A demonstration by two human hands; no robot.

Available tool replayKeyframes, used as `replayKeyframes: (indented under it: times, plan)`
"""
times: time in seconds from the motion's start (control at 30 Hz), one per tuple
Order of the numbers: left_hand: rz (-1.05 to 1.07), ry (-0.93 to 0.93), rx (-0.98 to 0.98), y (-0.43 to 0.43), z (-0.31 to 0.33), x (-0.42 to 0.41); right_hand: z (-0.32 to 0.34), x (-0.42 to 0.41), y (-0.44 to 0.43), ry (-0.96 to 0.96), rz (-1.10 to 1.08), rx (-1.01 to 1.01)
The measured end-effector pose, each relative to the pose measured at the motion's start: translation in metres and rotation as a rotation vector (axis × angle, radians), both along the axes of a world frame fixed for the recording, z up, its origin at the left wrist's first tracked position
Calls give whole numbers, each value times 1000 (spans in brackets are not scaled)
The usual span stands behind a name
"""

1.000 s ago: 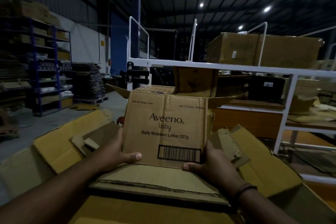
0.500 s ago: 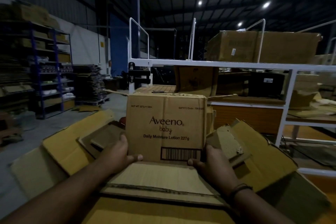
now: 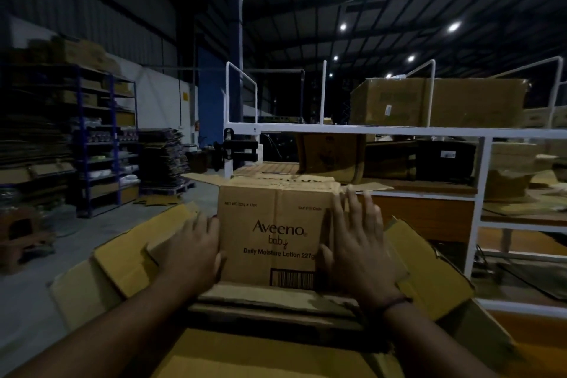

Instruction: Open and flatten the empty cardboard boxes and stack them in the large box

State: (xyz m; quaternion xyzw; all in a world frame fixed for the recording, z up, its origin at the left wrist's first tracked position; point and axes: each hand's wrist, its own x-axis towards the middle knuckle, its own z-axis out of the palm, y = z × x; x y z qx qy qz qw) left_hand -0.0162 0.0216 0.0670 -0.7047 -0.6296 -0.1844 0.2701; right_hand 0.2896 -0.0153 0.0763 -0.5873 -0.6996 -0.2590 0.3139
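A flattened brown Aveeno baby box stands on edge in the middle of the view, printed face toward me. My left hand lies flat along its left side with straight fingers. My right hand presses flat on its right part, fingers spread and pointing up, covering the end of the print. The box sits in the large open box, whose yellow-brown flaps spread out left and right. Flattened cardboard sheets lie stacked under the Aveeno box.
A white metal rack stands ahead and to the right, with a big carton on top and more cartons on its lower shelves. Blue shelving and a pile of flattened cardboard stand at the left across bare floor.
Both hands left the box's bottom corners and moved up: the left now lies flat along the left side, the right spreads over the front. The box looks closer and lower.
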Motion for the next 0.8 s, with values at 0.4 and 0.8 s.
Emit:
replayKeyframes:
  times: [0.4,0.8]
  plan:
    - [30,82,-197,-14,78,26,55,0,9,-102,57,-338]
    - [-156,-31,-528,4,75,-1,-1,-6,17,-120,67,-642]
